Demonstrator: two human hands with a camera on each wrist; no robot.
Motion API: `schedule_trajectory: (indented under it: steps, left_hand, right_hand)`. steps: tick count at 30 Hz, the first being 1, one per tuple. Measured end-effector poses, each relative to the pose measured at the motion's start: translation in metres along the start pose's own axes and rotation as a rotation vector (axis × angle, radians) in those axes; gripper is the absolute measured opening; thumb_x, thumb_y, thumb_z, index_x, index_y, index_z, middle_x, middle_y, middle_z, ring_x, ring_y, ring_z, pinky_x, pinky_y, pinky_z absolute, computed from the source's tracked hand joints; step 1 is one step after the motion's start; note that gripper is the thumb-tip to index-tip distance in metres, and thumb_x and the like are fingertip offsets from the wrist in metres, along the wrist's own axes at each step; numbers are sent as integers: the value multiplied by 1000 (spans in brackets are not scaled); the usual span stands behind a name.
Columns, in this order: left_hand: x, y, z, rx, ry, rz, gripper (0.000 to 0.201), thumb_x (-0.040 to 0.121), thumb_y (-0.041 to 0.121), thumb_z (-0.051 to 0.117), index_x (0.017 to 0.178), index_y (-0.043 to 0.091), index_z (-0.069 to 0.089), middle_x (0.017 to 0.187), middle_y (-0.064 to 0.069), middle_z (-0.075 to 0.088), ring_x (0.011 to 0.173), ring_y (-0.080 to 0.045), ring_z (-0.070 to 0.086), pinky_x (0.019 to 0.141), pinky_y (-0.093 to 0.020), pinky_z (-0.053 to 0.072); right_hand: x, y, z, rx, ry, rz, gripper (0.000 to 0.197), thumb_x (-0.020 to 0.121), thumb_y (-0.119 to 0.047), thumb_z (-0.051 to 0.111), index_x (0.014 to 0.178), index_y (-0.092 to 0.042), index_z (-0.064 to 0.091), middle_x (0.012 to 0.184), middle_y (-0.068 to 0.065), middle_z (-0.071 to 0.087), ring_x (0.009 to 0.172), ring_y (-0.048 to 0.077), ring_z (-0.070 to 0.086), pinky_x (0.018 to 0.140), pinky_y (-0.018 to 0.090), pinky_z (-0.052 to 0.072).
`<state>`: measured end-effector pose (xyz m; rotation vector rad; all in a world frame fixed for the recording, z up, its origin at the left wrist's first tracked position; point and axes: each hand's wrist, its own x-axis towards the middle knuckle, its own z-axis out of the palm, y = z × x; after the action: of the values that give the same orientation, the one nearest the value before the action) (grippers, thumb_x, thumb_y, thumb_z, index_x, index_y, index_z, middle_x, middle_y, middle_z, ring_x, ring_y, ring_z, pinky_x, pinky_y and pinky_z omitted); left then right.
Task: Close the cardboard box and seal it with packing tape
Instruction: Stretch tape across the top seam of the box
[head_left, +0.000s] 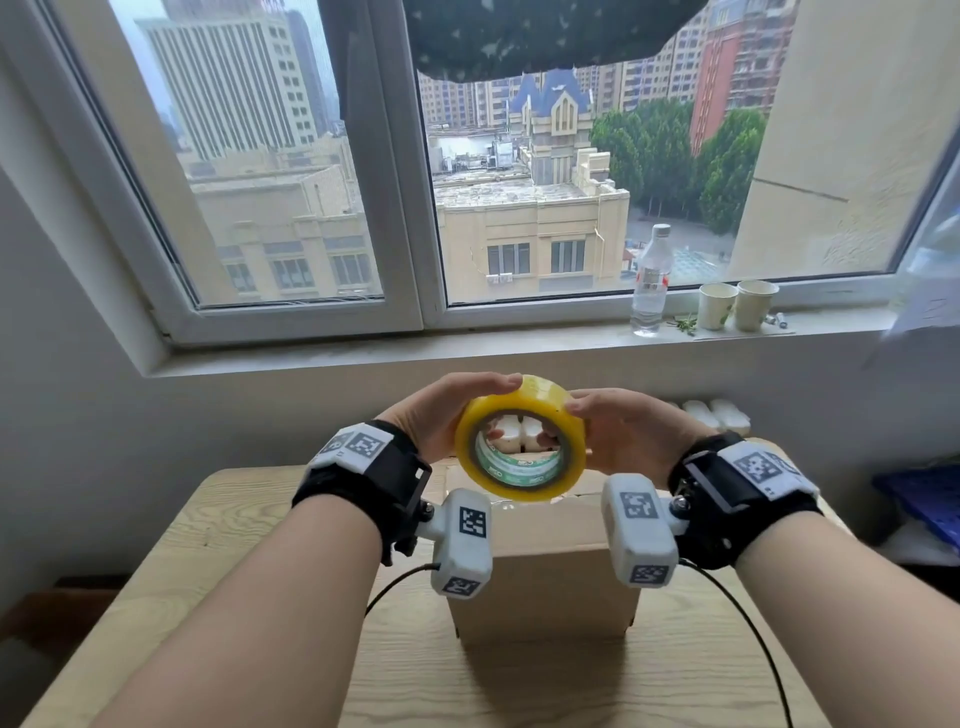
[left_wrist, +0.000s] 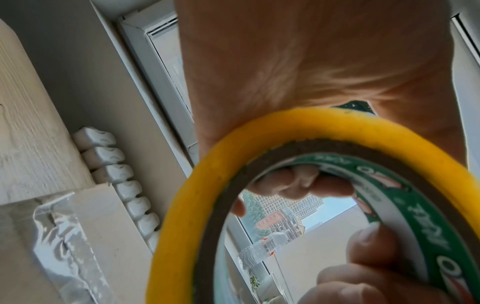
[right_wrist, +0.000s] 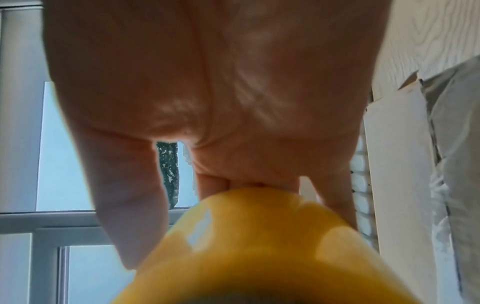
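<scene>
A pale wood-grain table (head_left: 208, 545) is carrying a plain brown cardboard box (head_left: 545, 587) with flat matte sides, its top flaps lying down under crinkled clear tape already on the seam. Above the box, the left hand (head_left: 441, 415) and right hand (head_left: 618, 431) are both grasping a glossy yellow tape roll (head_left: 519, 439), a thick ring with a brown card core and green print inside, fingers curling into the hole from each side. Beyond, a clear ribbed plastic bottle (head_left: 649, 286) and two paper cups (head_left: 737, 305) are standing on the white windowsill (head_left: 363, 343).
</scene>
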<state>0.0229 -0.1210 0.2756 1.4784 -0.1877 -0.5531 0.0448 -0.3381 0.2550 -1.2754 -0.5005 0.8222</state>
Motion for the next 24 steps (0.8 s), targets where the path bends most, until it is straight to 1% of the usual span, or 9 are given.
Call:
schedule_trajectory:
  steps: [3, 6, 8, 12, 15, 17, 19, 22, 24]
  left_hand:
    - [-1, 2, -2, -13, -3, 3, 38, 74, 35, 64, 102, 10, 62, 87, -7, 67, 72, -18, 64, 74, -30, 53]
    - [0, 2, -1, -8, 8, -9, 41, 79, 34, 60, 109, 7, 60, 97, -12, 64, 80, -23, 63, 80, -34, 52]
    - [0, 1, 0, 15, 3, -28, 42, 80, 33, 59, 111, 5, 58, 101, -16, 61, 83, -26, 61, 83, -35, 51]
    - [0, 6, 7, 123, 95, -18, 17, 74, 24, 60, 81, 8, 59, 77, -11, 61, 60, -18, 62, 62, -24, 54]
    - [3, 7, 8, 158, 124, -17, 18, 71, 22, 63, 78, 7, 54, 73, -10, 57, 55, -15, 61, 56, -21, 53]
    - [3, 7, 7, 114, 100, -41, 23, 80, 25, 60, 91, 5, 56, 77, -9, 60, 57, -14, 64, 57, -20, 53]
    - [3, 7, 5, 39, 139, -74, 24, 96, 27, 51, 107, 6, 55, 78, -6, 64, 57, -12, 65, 53, -19, 51]
    - [4, 7, 2, -42, 265, -116, 25, 100, 29, 44, 114, 10, 52, 80, -6, 63, 53, -12, 64, 49, -21, 50]
    - [4, 9, 2, -53, 303, -135, 27, 100, 30, 45, 115, 9, 52, 81, -7, 63, 54, -14, 64, 52, -23, 51]
  right_hand:
    - [1, 0, 3, 13, 11, -19, 55, 70, -28, 68, 117, -1, 58, 93, 10, 65, 87, 20, 64, 89, 36, 48]
    - [4, 0, 6, -6, 49, -15, 46, 66, -31, 67, 104, -4, 60, 84, 6, 67, 79, 18, 65, 80, 30, 52]
    - [6, -2, 8, -43, 67, 13, 47, 64, -33, 69, 100, -6, 59, 82, 5, 67, 77, 17, 65, 81, 31, 51]
    - [10, -5, 11, -141, 140, 82, 53, 58, -33, 73, 101, -6, 60, 83, 7, 68, 79, 20, 65, 93, 42, 46]
    - [12, -7, 15, -199, 182, 104, 62, 61, -33, 75, 114, -2, 61, 95, 12, 66, 88, 24, 64, 94, 46, 47]
    - [14, -9, 17, -261, 285, 23, 56, 67, -31, 78, 115, -7, 64, 102, 10, 68, 94, 24, 65, 92, 44, 50]
    - [18, -14, 21, -423, 433, -150, 35, 75, -26, 79, 108, -17, 69, 104, 6, 71, 96, 21, 68, 90, 38, 53]
    - [23, -19, 29, -705, 596, -356, 12, 76, -15, 77, 87, -21, 74, 87, -6, 71, 82, 2, 66, 78, 15, 51]
    - [27, -21, 33, -860, 656, -402, 9, 76, -17, 78, 80, -23, 74, 81, -11, 68, 78, 1, 63, 73, 15, 49]
